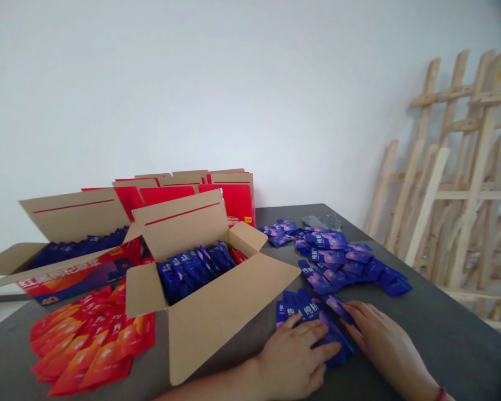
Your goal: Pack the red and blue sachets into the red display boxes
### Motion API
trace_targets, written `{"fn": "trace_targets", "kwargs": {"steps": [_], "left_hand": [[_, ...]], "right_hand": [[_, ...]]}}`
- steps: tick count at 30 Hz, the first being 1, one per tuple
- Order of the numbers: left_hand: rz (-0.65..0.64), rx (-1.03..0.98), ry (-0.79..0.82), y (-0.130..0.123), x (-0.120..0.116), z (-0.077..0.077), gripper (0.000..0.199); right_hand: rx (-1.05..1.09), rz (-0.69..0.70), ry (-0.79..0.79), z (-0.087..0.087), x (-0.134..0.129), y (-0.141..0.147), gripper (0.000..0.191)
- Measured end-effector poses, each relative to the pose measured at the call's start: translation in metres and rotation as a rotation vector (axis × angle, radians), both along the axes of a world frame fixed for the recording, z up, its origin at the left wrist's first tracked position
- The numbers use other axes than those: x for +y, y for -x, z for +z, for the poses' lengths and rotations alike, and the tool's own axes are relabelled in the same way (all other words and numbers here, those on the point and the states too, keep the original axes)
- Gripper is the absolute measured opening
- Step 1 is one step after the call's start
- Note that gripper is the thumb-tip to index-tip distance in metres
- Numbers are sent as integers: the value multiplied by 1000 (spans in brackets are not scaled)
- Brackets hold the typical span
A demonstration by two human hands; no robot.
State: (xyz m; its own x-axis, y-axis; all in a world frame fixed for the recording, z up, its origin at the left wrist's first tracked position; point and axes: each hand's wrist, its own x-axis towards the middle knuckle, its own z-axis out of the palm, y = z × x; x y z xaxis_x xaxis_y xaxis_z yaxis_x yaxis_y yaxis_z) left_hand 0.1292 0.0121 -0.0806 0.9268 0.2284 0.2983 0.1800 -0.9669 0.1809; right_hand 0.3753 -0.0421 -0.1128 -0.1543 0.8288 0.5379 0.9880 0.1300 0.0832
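While the left hand [294,356] lies spread, ungripping, over blue sachets [303,303] on the table [404,340], probably keeping them gathered | right hand [373,331] pinches a single sachet [335,304], seemingly for alignment | open carton [229,314] beside them, flaps folded outward.

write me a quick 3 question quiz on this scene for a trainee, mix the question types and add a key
1. True or false: the left hand rests on blue packets.

2. What lies on the table just left of the nearest open box, as seen in the picture?
A) a green bottle
B) red-orange packets
C) a white cup

3. Fill in: the pale wooden frames stand at the ____ side of the picture.

Key: 1. True; 2. B; 3. right
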Motion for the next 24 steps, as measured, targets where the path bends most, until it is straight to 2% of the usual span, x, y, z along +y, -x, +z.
{"fn": "trace_targets", "kwargs": {"steps": [5, 9, 11, 14, 16, 19, 21, 24], "left_hand": [[1, 2, 6, 0, -3, 9, 36], [23, -21, 47, -2, -4, 7, 30], [25, -58, 116, -2, -4, 6, 32], [123, -223, 341, 1, 2, 10, 33], [311, -338, 558, 8, 11, 15, 37], [559, -301, 995, 23, 28, 22, 39], [602, -221, 1223, 30, 36, 25, 31], [604, -175, 1352, 26, 40, 25, 29]], "right_hand": [[43, 64, 25, -1, -19, 18, 34], [34, 88, -4, -3, -25, 38, 39], [13, 91, -36, -7, -25, 46, 41], [-26, 77, -67, -13, -24, 52, 43], [-42, 77, -104, -15, -24, 54, 44], [-66, 101, -186, -17, -23, 55, 46], [-80, 113, -226, -23, -22, 56, 49], [-76, 137, -246, -43, -17, 53, 64]]}}
